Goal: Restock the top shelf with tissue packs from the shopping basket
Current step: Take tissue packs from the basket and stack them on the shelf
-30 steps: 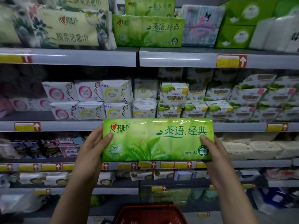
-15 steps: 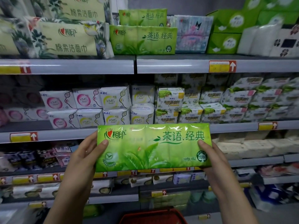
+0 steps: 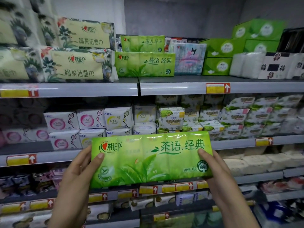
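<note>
I hold a long green tissue pack flat-on in front of the middle shelves. My left hand grips its left end and my right hand grips its right end, thumbs on the front face. On the top shelf stand two matching green tissue packs, one stacked on the other, well above the held pack. The shopping basket is out of view.
Large floral face-towel packs fill the top shelf's left. A pale cartoon tissue pack, green boxes and white packs sit to the right. Lower shelves hold sanitary pad packs.
The view has tilted upward, so the top shelf sits lower in frame and the red basket has dropped out of sight. The pack stays held in both hands.
</note>
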`<state>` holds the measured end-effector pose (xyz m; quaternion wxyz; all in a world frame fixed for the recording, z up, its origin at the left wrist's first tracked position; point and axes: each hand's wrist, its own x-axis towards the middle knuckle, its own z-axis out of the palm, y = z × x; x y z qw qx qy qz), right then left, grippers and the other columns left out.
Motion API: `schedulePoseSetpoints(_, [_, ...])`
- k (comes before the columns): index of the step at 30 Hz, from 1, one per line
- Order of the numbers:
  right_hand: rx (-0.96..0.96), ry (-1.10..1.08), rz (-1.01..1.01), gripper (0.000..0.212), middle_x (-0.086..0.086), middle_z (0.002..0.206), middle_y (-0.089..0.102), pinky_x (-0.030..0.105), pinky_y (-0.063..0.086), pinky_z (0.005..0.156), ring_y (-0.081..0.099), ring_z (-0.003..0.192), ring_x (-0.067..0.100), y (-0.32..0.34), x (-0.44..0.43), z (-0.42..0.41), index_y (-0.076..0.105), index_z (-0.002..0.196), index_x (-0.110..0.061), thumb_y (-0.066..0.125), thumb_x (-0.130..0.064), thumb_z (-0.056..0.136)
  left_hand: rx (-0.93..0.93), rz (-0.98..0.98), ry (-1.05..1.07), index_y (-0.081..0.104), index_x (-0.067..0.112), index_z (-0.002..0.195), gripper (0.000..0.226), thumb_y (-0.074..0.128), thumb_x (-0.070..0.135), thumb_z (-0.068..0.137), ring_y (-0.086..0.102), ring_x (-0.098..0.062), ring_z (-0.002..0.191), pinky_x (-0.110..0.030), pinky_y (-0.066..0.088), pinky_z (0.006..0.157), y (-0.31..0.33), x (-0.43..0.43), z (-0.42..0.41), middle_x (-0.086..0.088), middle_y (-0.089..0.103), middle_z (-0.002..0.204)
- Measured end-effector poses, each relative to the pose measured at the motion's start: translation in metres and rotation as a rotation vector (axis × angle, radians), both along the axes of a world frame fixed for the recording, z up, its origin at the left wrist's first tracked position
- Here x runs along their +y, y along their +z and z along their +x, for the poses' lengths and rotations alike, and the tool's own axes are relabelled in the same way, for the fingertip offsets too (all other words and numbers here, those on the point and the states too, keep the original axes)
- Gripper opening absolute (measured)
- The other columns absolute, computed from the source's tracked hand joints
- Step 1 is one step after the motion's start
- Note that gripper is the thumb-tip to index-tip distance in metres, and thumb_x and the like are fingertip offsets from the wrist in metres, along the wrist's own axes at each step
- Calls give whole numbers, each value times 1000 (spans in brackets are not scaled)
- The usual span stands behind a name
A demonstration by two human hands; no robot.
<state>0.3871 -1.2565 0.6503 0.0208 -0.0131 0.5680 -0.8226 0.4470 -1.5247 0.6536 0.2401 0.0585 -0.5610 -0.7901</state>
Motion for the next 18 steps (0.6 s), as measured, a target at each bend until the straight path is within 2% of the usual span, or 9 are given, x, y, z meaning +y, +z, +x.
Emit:
schedulePoseSetpoints(2, [-11,9,-25,94,-13,132,52,48,25,113,43,126,15,3,2,-2,46,134,-36,79,-60,49,0,7,-13,67,22,113,74,84,46,46,61,-20,115,-44,39,105,2,1,-1,4,71,115])
schedulePoseSetpoints(4, [12,13,-3,108,-11,138,50,52,28,112,44,129,19,3,3,-7,45,135,-38,82,-68,38,5,-20,-12,68,22,112,71,86,45,46,62,-17,113,-38,47,98,3,1,-6,5,71,114])
schedulePoseSetpoints(7, [18,20,7,114,-10,139,50,53,30,111,44,130,20,7,7,-18,44,136,-39,80,-73,34,26,-33,-9,75,27,92,26,67,24,67,67,-12,102,-28,56,84,10,6,-15,6,74,104])
schedulePoseSetpoints(9, [27,0,-14,116,-9,139,50,54,30,111,44,130,21,9,13,-28,44,136,-38,81,-72,31,39,-47,2,76,27,90,25,63,20,69,69,-11,96,-25,57,77,13,11,-23,4,74,105])
schedulePoseSetpoints(11, [38,7,-30,114,-8,140,50,54,31,110,44,130,22,16,17,-36,46,135,-38,83,-70,32,57,-50,6,72,21,102,35,71,25,67,69,-10,96,-23,58,75,14,14,-36,0,73,110])
schedulePoseSetpoints(12, [39,-10,-30,111,-7,142,48,54,30,111,42,132,22,20,19,-40,45,136,-38,84,-67,36,75,-65,-5,69,19,108,52,80,34,60,68,-10,99,-24,58,77,14,15,-42,0,72,113])
schedulePoseSetpoints(14, [19,-37,-66,97,-6,149,38,52,24,114,33,138,24,30,24,-48,36,142,-35,78,-53,57,65,-100,19,66,18,115,91,91,51,34,68,-11,102,-26,57,81,11,18,-58,2,71,114])
schedulePoseSetpoints(15, [15,-38,-76,89,-5,152,33,50,22,115,28,140,24,33,28,-55,31,145,-34,72,-46,66,59,-91,25,67,18,113,91,92,49,32,69,-10,99,-23,57,77,12,22,-65,3,72,111])
schedulePoseSetpoints(18, [8,-27,-41,80,-3,155,26,51,18,114,21,143,24,42,39,-70,26,147,-33,64,-38,77,103,-9,1,76,24,91,30,78,19,61,70,-2,85,-16,56,62,16,37,-81,8,75,101])
